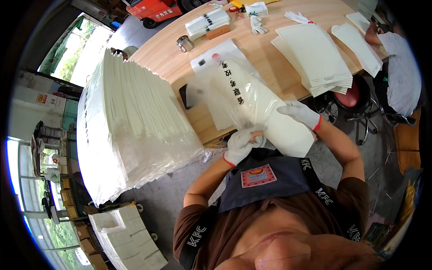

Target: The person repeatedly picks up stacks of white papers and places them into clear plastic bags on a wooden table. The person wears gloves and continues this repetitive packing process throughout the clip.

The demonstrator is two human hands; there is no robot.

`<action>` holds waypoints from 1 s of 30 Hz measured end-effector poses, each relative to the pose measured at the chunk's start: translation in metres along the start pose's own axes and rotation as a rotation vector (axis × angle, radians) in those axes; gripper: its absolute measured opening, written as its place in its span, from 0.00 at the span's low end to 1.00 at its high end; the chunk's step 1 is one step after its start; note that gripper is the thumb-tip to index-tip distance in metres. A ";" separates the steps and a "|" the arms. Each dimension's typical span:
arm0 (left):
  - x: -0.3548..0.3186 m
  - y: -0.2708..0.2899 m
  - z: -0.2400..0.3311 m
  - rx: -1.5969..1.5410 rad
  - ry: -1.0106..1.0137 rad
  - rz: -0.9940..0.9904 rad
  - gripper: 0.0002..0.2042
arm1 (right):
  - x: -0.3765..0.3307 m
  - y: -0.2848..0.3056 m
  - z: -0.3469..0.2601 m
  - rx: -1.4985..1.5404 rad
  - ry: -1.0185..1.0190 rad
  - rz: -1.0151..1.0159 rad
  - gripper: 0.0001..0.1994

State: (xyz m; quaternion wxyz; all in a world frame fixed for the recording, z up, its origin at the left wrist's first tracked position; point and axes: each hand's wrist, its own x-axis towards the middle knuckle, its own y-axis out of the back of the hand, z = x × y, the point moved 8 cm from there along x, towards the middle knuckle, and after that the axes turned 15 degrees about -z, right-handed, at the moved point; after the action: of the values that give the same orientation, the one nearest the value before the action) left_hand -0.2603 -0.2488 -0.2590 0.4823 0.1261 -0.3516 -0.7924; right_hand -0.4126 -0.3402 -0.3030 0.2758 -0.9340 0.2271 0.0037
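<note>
A stack of cream paper sheets (289, 134) lies slanting off the table's near edge, its far part inside a clear plastic bag (240, 90) with black print. My right hand (300, 114), in a white knit glove with a red cuff, is closed on the right edge of the sheets. At the near left side of the stack, my left hand (243, 143), gloved alike with a bare fingertip showing, is curled closed at the bag's edge. Its exact hold is partly hidden by the glove. Beneath the bag's far end rests a white sheet (204, 64).
On my left stands a tall pile of filled plastic bags (135, 112). Loose paper stacks (315, 58) lie right on the wooden table (157, 49). A metal cup (184, 43), a dark phone (183, 95) and spare gloves (257, 25) are there too. A person (400, 67) works far right, near a stool (348, 94).
</note>
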 end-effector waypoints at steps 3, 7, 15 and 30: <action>-0.012 -0.022 -0.032 0.180 -0.066 0.034 0.19 | 0.026 0.023 0.002 -0.563 -0.067 0.112 0.15; 0.062 0.023 0.000 0.105 -0.001 0.149 0.20 | 0.066 0.040 0.009 -1.271 -0.059 0.407 0.15; 0.020 0.063 -0.043 -0.420 0.269 0.241 0.18 | 0.037 0.004 -0.047 -0.442 -0.067 0.184 0.16; 0.057 0.014 -0.092 -0.457 0.399 0.140 0.07 | 0.045 -0.060 -0.002 -1.914 0.228 0.400 0.26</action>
State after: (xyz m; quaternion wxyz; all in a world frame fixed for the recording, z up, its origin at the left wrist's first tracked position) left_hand -0.2302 -0.3419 -0.3078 0.6111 0.1429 -0.0705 -0.7753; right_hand -0.3469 -0.3152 -0.2764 -0.6263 -0.7022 0.3072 0.1424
